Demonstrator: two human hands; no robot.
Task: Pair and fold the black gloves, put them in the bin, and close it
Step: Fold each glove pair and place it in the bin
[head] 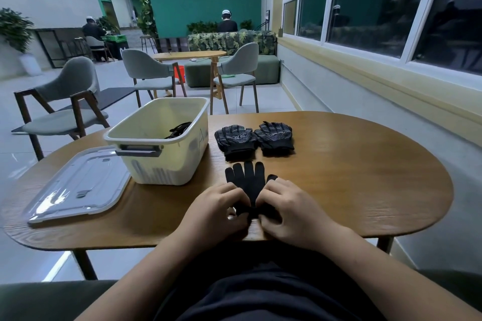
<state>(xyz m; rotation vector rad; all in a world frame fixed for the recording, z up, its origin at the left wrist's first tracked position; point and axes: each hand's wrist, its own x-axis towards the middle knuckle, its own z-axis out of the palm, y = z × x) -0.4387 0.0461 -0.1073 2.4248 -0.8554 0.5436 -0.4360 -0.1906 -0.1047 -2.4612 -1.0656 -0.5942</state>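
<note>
A plain black knit glove (pixel 247 180) lies flat near the table's front edge, fingers pointing away from me. My left hand (pixel 216 212) and my right hand (pixel 289 212) both pinch its cuff end, which their fingers mostly hide. Beyond it lie two folded bundles of dotted black gloves (pixel 236 139) (pixel 275 135), side by side. The cream bin (pixel 161 161) stands open to the left, with some black glove fabric (pixel 180 129) showing inside. Its clear lid (pixel 78 185) lies flat on the table, left of the bin.
The wooden table (pixel 352 177) is oval, with its front edge right under my hands. Grey chairs (pixel 67 101) and another table (pixel 190 55) stand beyond. A wall with windows (pixel 378 8) runs along the right. Two people sit far back.
</note>
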